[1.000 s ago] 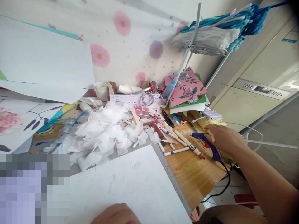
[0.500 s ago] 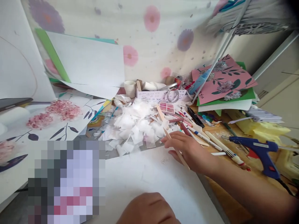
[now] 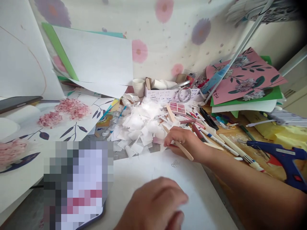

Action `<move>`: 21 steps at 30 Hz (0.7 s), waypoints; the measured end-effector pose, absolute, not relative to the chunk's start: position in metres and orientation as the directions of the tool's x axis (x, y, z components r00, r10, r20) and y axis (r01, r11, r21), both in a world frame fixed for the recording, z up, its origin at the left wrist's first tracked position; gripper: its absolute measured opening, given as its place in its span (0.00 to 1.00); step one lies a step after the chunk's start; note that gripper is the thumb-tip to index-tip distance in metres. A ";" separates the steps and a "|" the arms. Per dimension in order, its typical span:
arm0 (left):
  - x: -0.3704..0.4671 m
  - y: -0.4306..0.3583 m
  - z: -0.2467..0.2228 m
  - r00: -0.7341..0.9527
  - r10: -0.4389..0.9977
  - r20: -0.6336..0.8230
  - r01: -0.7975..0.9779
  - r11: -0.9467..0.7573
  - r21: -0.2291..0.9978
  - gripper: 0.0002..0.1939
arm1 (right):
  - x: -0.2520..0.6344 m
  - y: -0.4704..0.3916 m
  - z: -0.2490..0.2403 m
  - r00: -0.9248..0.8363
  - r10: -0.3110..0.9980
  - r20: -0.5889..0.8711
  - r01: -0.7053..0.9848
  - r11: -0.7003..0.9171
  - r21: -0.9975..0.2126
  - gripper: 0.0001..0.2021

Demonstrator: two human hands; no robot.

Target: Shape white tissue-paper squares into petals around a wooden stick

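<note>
A wooden stick (image 3: 183, 150) is held in my right hand (image 3: 183, 142), its fingers curled beside the pile of white tissue pieces (image 3: 139, 123). My left hand (image 3: 155, 204) hovers low over the white sheet (image 3: 134, 179), blurred, with its fingers bent; whether it pinches anything does not show. A small clear patch of something (image 3: 175, 164), perhaps glue, lies on the sheet between the hands.
A phone (image 3: 86, 188) with a blurred screen lies at left, near paper with pink tissue flowers (image 3: 73, 108). A blue glue gun (image 3: 280, 156), pens (image 3: 219, 142) and a pink palette (image 3: 177, 108) are at right. Paper cups (image 3: 138, 87) stand behind.
My left hand has risen further into view over the sheet. My right hand, still with the stick, has shifted slightly up and left toward the tissue pieces. The view has shifted too.
</note>
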State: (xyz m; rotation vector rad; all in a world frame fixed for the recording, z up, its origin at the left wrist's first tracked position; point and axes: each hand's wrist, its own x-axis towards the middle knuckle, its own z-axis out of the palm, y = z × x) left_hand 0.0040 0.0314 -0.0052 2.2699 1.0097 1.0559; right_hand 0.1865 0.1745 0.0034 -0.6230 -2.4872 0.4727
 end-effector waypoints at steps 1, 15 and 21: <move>0.004 0.033 -0.002 0.360 0.815 0.454 0.461 -0.579 0.673 0.15 | 0.192 0.173 0.005 -0.736 0.543 0.403 0.339 0.812 -0.475 0.05; 0.049 0.082 0.038 0.258 0.952 0.166 0.903 -0.298 0.310 0.12 | 0.230 0.146 -0.014 -0.492 0.720 0.489 0.324 0.673 -0.665 0.02; 0.049 0.101 0.016 0.244 0.938 0.244 0.923 -0.302 0.237 0.11 | 0.230 0.148 -0.006 -0.492 0.775 0.397 0.236 0.558 -0.796 0.06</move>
